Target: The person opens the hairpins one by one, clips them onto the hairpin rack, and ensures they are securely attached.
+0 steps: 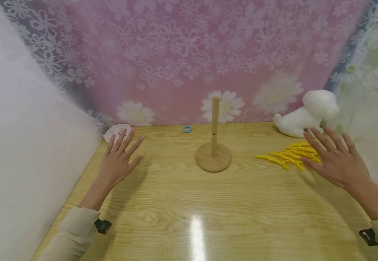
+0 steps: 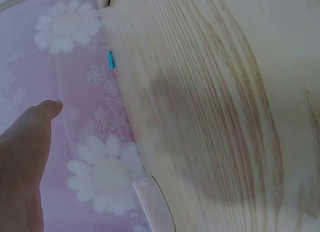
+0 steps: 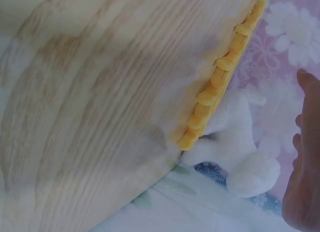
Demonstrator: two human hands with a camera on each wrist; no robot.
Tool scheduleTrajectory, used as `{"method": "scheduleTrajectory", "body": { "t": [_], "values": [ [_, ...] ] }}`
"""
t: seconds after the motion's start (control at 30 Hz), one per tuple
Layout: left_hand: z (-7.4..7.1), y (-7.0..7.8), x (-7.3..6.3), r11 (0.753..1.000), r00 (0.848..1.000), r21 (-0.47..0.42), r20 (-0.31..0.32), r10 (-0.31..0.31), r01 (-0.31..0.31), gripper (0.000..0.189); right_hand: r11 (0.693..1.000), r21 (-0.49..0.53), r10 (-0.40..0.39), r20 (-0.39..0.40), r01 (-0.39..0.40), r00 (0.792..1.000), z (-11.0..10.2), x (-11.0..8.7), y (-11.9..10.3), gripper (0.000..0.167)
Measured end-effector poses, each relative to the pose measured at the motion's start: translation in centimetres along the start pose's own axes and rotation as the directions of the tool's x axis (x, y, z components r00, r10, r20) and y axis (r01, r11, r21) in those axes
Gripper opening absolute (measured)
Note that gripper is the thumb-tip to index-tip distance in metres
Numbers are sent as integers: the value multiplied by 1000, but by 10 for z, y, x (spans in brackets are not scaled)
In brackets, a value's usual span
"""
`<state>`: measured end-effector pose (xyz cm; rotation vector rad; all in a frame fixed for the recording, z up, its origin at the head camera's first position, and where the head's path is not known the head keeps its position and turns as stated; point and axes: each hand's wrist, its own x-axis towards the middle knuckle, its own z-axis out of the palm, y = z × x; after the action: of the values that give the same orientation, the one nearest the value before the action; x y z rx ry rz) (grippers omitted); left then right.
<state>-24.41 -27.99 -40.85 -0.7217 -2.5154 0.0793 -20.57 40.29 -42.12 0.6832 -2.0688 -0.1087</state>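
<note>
Above the left part of the table my left hand (image 1: 116,163) hovers with its fingers spread, holding nothing. It is nearest to a round pink clock-like disc (image 1: 118,132), which its fingertips partly cover in the head view. Over on the right, my right hand (image 1: 337,163) is also spread and holds nothing. Several yellow branch-shaped pieces (image 1: 287,156) lie by it, partly behind its thumb and fingers. Between the hands stands an upright wooden rod (image 1: 214,123) on a round wooden base (image 1: 205,163). A small blue ring (image 1: 187,129) lies near the back edge.
A white plush animal (image 1: 295,121) sits at the back right, behind the yellow pieces. Pink flowered cloth (image 1: 176,65) rises along the table's back edge. A white wall (image 1: 29,127) bounds the left side, and pale patterned cloth (image 1: 372,108) the right.
</note>
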Motion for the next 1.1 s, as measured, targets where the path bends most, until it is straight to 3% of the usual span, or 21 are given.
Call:
{"method": "scheduleTrajectory", "body": {
  "t": [0.07, 0.13, 0.17, 0.23, 0.3, 0.37, 0.43, 0.5, 0.63, 0.67, 0.73, 0.9, 1.0, 1.1],
  "values": [
    [-1, 2, 1, 1000, 1000, 4, 23, -9, 9, 79, 1000, 5, -7, 6, 7, 1000, 1, -4, 1, 82],
    [-2, 6, 4, 1000, 998, -6, 59, -22, 22, 77, 999, 42, 28, 142, -34, 989, -1, -8, 1, 83],
    [-2, 7, 5, 999, 996, -14, 82, -30, 31, 75, 995, 74, 54, 232, -73, 971, -3, -11, 1, 82],
    [-1, 11, 7, 998, 992, -48, 115, -43, 49, 73, 975, 122, 121, 408, -185, 905, -7, -18, 0, 80],
    [3, 14, 9, 992, 988, -105, 144, -58, 74, 71, 939, 145, 184, 556, -313, 811, -10, -23, -4, 80],
    [9, 16, 10, 981, 982, -162, 173, -78, 107, 70, 891, 200, 216, 604, -408, 767, -9, -27, -9, 79],
    [17, 17, 11, 963, 976, -232, 201, -89, 136, 70, 830, 267, 237, 625, -489, 744, -8, -29, -15, 78],
    [26, 19, 12, 945, 970, -288, 224, -90, 154, 70, 767, 336, 246, 633, -546, 734, -7, -29, -21, 76],
    [47, 23, 17, 903, 968, -395, 240, -79, 171, 68, 596, 454, 252, 677, -662, 691, -8, -23, -32, 74],
    [51, 24, 19, 888, 966, -423, 244, -82, 182, 67, 556, 468, 251, 694, -687, 675, -9, -21, -35, 74],
    [58, 29, 22, 851, 958, -478, 269, -97, 220, 66, 505, 472, 255, 718, -722, 648, -8, -17, -40, 73],
    [71, 48, 34, 740, 928, -591, 351, -121, 320, 66, 479, 426, 296, 745, -768, 598, -5, -13, -49, 67],
    [77, 63, 44, 670, 911, -646, 397, -113, 365, 66, 440, 399, 338, 757, -804, 560, -4, -14, -52, 63],
    [84, 77, 54, 611, 898, -686, 428, -99, 394, 67, 423, 381, 378, 751, -822, 542, 0, -16, -53, 60]
  ]
}}
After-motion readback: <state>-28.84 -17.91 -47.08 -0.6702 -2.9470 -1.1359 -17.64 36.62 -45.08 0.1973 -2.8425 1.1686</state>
